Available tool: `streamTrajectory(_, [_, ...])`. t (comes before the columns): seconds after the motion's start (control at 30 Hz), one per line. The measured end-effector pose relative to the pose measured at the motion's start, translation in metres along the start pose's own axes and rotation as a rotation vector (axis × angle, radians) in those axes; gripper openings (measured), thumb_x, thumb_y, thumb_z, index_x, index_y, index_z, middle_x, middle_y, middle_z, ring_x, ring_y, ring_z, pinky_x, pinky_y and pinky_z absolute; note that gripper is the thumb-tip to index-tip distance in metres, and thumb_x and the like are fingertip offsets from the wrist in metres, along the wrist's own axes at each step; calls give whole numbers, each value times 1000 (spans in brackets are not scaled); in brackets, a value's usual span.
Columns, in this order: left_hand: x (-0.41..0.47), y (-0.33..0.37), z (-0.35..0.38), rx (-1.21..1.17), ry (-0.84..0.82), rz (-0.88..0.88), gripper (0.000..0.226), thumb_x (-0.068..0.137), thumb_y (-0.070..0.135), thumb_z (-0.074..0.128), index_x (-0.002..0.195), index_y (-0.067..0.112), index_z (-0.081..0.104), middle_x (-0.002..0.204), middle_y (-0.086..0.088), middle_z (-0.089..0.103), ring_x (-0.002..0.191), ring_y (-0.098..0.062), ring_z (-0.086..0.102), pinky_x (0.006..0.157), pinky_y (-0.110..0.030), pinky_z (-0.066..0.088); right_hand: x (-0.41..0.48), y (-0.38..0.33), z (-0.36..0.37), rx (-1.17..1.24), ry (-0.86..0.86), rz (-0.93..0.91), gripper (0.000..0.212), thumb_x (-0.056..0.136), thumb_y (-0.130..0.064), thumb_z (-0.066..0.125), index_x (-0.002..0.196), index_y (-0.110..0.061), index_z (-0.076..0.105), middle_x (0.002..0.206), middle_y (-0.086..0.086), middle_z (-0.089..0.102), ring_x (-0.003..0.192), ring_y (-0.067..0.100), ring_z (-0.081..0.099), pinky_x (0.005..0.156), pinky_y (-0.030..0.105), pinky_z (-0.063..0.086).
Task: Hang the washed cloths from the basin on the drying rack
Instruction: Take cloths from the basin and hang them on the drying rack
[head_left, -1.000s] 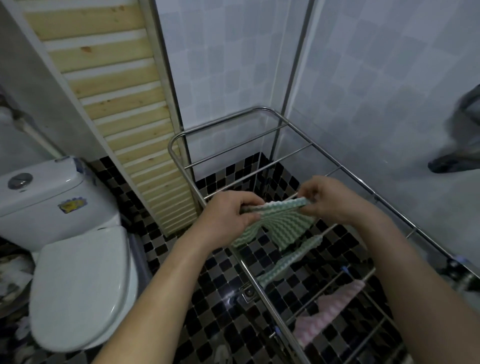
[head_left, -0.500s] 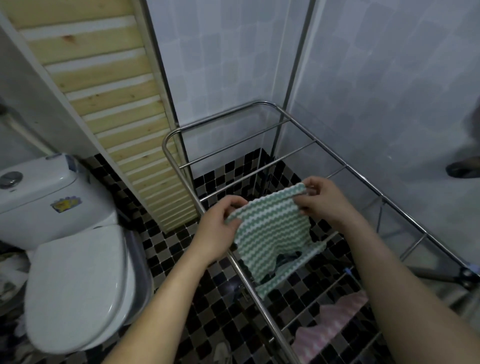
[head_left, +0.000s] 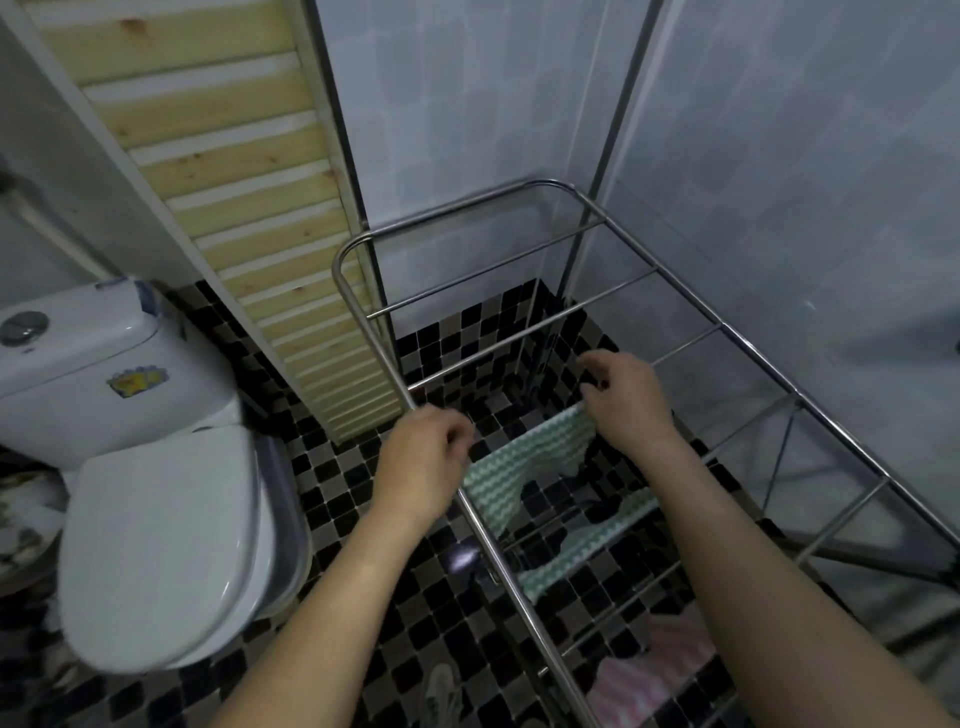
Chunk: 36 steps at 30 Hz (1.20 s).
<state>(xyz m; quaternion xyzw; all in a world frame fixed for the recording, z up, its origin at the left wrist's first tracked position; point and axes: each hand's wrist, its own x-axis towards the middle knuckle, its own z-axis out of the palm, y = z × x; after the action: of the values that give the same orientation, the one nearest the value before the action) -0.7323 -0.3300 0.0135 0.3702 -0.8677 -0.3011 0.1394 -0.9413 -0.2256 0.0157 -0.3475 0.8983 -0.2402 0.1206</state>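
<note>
The green-and-white wavy-striped cloth (head_left: 524, 457) hangs draped over a cross rail of the steel drying rack (head_left: 524, 597), between the two hands, its lower edge uneven above the black mosaic floor. Half a second ago both hands pinched its top corners and held it spread above the rail. Now the left hand (head_left: 423, 457) sits loosely curled just beside its left edge and the right hand (head_left: 623, 400) hovers with bent fingers over its right corner, neither visibly gripping anything.
</note>
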Motion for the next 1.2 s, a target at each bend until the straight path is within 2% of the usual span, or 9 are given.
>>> streamTrajectory(0.07, [-11, -1, 5, 69, -123, 26, 17, 92, 31, 62, 105, 24, 69, 104, 8, 64, 100, -10, 52, 85, -24, 43, -3, 11, -6, -36, -49, 74, 21, 94, -22, 58, 113, -22, 66, 107, 3, 64, 92, 21, 60, 76, 35, 52])
streamTrajectory(0.13, [-17, -1, 9, 111, -134, 24, 18, 92, 34, 60, 105, 26, 69, 102, 8, 66, 101, -11, 50, 84, -22, 39, -8, 18, -9, 75, -83, 192, 13, 93, -26, 60, 103, -22, 68, 96, -2, 65, 78, 17, 61, 68, 32, 50])
streamTrajectory(0.27, [-18, 2, 10, 133, -109, 25, 18, 93, 31, 59, 107, 26, 70, 97, 6, 67, 99, -12, 50, 81, -21, 39, -13, 22, 1, 421, -31, 364, 14, 86, -21, 71, 98, -17, 67, 87, 3, 67, 76, 22, 65, 72, 39, 57])
streamTrajectory(0.37, [-20, 1, 11, 156, -86, 57, 18, 93, 33, 59, 102, 24, 71, 93, 8, 63, 92, -8, 41, 83, -19, 38, -15, 16, 10, 501, 3, 377, 17, 82, -14, 74, 97, -14, 66, 76, 1, 64, 73, 18, 63, 76, 34, 54])
streamTrajectory(0.5, [-26, 2, 13, 195, -7, 52, 23, 92, 36, 58, 101, 20, 72, 96, 8, 43, 95, -6, 30, 86, -17, 33, -13, 10, 13, 328, 44, 304, 9, 87, -14, 69, 95, -16, 65, 74, -5, 59, 72, 13, 57, 75, 33, 51])
streamTrajectory(0.63, [-27, 3, 12, 230, -33, 44, 28, 94, 39, 53, 105, 21, 71, 98, 8, 40, 97, -7, 29, 85, -19, 35, -6, 0, 6, 54, 88, 109, 14, 92, -14, 58, 101, -12, 68, 90, 0, 62, 81, 18, 57, 70, 27, 42])
streamTrajectory(0.73, [-28, 3, 11, 241, -33, 65, 29, 95, 39, 54, 111, 22, 69, 100, 8, 41, 100, -9, 33, 86, -21, 39, -9, -7, 4, -170, 79, 6, 20, 94, -18, 56, 109, -14, 69, 107, 9, 61, 99, 28, 57, 73, 31, 46])
streamTrajectory(0.93, [-30, 0, 11, 194, -16, 44, 25, 94, 34, 56, 108, 20, 70, 94, 7, 42, 96, -9, 38, 81, -22, 41, -36, -25, 14, -217, -179, -263, 24, 94, -16, 59, 115, -14, 69, 111, 6, 56, 97, 23, 59, 85, 29, 47])
streamTrajectory(1.2, [-31, -2, 18, 198, -28, 19, 29, 99, 29, 47, 104, 14, 72, 95, -1, 55, 91, -16, 49, 78, -28, 44, -50, -35, 26, -228, -84, -177, 17, 94, -4, 56, 102, -9, 70, 102, 8, 61, 93, 28, 59, 81, 35, 48])
